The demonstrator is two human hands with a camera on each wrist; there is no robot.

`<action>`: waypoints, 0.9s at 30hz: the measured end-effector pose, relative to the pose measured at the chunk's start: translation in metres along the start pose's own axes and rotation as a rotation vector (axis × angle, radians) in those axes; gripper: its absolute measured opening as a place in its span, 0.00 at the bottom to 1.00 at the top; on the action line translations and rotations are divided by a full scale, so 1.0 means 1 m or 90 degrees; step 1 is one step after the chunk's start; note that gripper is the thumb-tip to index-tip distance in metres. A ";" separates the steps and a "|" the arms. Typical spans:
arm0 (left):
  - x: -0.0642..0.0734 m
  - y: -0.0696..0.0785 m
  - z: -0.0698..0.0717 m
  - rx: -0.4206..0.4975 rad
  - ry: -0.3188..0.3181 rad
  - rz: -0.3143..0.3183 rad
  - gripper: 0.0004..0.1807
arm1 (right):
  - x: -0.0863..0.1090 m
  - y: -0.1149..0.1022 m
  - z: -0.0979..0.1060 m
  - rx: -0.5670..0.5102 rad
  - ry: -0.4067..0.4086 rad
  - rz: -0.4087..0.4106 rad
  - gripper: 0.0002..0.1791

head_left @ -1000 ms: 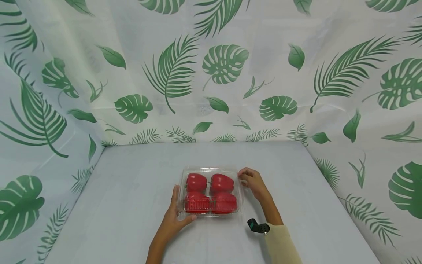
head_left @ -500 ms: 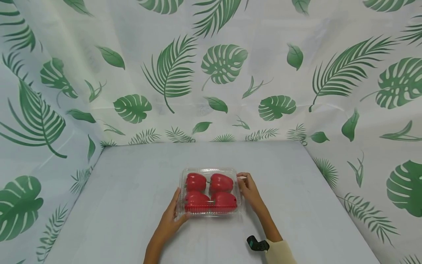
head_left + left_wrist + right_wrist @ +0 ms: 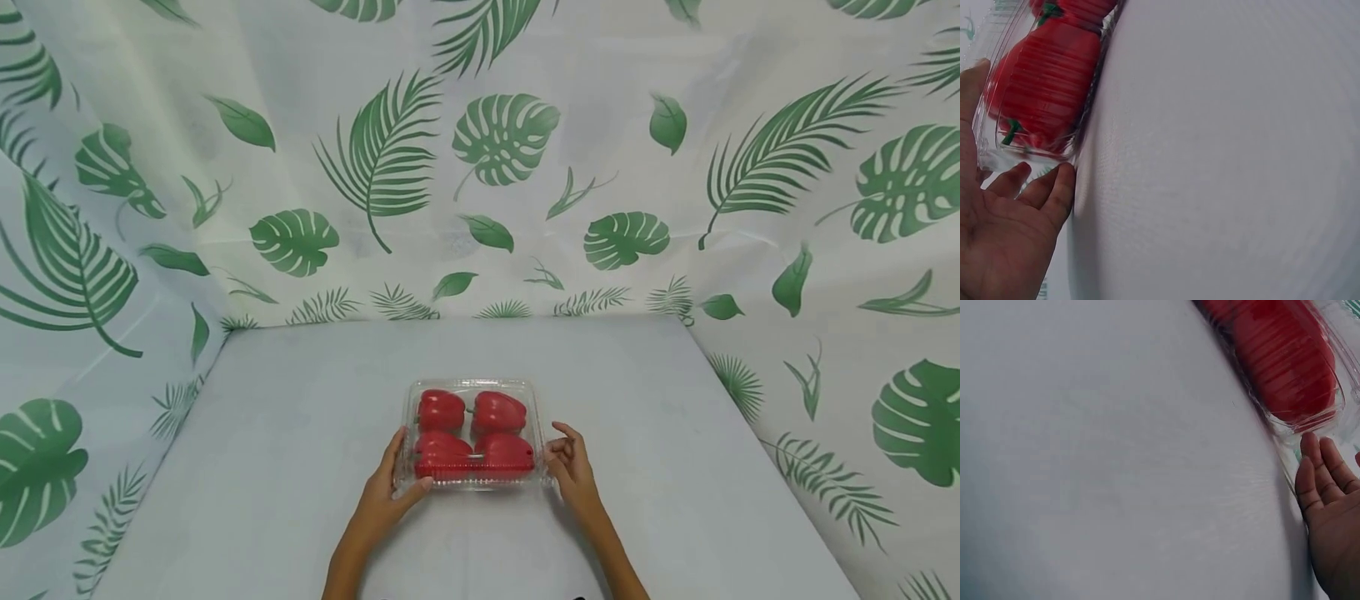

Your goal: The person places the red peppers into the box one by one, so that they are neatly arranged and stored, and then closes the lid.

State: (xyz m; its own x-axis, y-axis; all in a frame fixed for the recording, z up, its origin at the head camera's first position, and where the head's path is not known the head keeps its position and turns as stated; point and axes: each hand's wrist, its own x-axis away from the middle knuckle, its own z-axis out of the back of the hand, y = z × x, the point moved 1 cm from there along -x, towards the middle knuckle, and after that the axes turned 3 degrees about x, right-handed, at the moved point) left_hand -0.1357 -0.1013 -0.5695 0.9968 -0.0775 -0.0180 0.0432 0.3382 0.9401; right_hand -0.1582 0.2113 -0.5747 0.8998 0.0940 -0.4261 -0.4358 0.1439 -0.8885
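Note:
A clear plastic clamshell container (image 3: 472, 385) holds several red bell peppers (image 3: 442, 410) with green stems, its lid lying over them. My left hand (image 3: 378, 500) grips the near left corner, thumb at the front edge and fingers along the left side. From the left wrist, that hand (image 3: 1010, 231) shows its fingertips at the container's end wall (image 3: 1035, 153), low by the table. At the right side, my right hand (image 3: 573, 471) has loosely bent fingers near the rim. In the right wrist view, this hand (image 3: 1335, 525) has its fingertips right at the container's end (image 3: 1300, 425).
The container stands on a white-covered table (image 3: 315, 392), around its middle. Behind it and on both sides hangs white cloth (image 3: 555, 250) printed with green leaves.
My right hand has slid along the container's right side from the far corner toward me. The left thumb has shifted slightly left at the near corner. The container stays nearly in place.

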 end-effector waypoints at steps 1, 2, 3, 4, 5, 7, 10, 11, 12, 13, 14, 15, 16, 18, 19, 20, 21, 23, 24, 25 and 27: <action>0.000 0.000 0.000 -0.001 0.001 0.003 0.50 | 0.002 -0.001 0.001 -0.019 -0.011 0.011 0.23; 0.000 0.001 0.000 0.002 0.002 0.004 0.50 | 0.004 -0.002 0.002 -0.037 -0.028 0.017 0.21; 0.000 0.001 0.000 0.005 0.002 0.005 0.50 | 0.005 -0.003 0.004 -0.054 -0.047 0.014 0.19; -0.001 0.001 0.000 0.008 0.004 0.005 0.50 | 0.006 -0.004 0.006 -0.064 -0.068 0.002 0.17; -0.001 0.002 0.000 0.008 0.004 0.006 0.50 | 0.006 -0.005 0.008 -0.071 -0.091 -0.012 0.15; -0.001 0.002 0.000 0.006 0.004 0.005 0.50 | 0.007 -0.006 0.013 -0.080 -0.142 -0.051 0.10; -0.001 0.001 -0.001 0.008 0.003 0.005 0.50 | 0.008 -0.009 0.019 -0.088 -0.221 -0.098 0.07; -0.001 0.001 -0.001 0.010 0.002 0.005 0.50 | 0.009 -0.010 0.020 -0.096 -0.248 -0.106 0.07; 0.000 0.000 -0.001 0.012 0.002 0.004 0.50 | 0.008 -0.010 0.021 -0.103 -0.271 -0.113 0.08; 0.000 0.000 -0.001 0.014 0.001 0.003 0.50 | 0.008 -0.011 0.022 -0.109 -0.288 -0.122 0.10; 0.000 0.000 -0.001 0.018 -0.001 0.002 0.50 | 0.008 -0.011 0.022 -0.113 -0.300 -0.129 0.11; 0.000 0.000 -0.001 0.019 -0.002 0.000 0.50 | 0.008 -0.012 0.022 -0.117 -0.306 -0.142 0.12; 0.000 0.000 -0.001 0.019 -0.003 -0.004 0.50 | 0.008 -0.012 0.022 -0.121 -0.311 -0.159 0.13; 0.000 -0.001 -0.001 0.022 -0.007 -0.013 0.50 | 0.009 -0.012 0.023 -0.131 -0.310 -0.202 0.15; 0.000 -0.001 -0.001 0.022 -0.008 -0.018 0.50 | 0.009 -0.011 0.023 -0.137 -0.308 -0.223 0.15; 0.000 0.000 -0.001 0.021 -0.008 -0.019 0.50 | 0.009 -0.011 0.023 -0.142 -0.308 -0.243 0.16; 0.000 0.000 -0.001 0.021 -0.007 -0.022 0.50 | 0.009 -0.011 0.023 -0.146 -0.308 -0.259 0.17; 0.000 0.000 0.000 0.022 -0.005 -0.024 0.50 | 0.008 -0.011 0.024 -0.157 -0.320 -0.267 0.18; 0.000 0.001 0.000 0.021 -0.002 -0.024 0.50 | 0.008 -0.011 0.025 -0.160 -0.328 -0.266 0.18; 0.000 0.001 0.000 0.020 -0.001 -0.021 0.50 | 0.008 -0.010 0.025 -0.164 -0.337 -0.265 0.17; 0.000 0.001 -0.001 0.019 -0.002 -0.016 0.50 | 0.008 -0.010 0.027 -0.174 -0.355 -0.271 0.16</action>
State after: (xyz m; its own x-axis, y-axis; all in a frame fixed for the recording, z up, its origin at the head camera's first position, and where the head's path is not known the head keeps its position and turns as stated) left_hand -0.1353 -0.1006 -0.5691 0.9952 -0.0891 -0.0399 0.0656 0.3079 0.9492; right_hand -0.1474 0.2376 -0.5643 0.8126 0.5807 0.0489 0.0343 0.0362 -0.9988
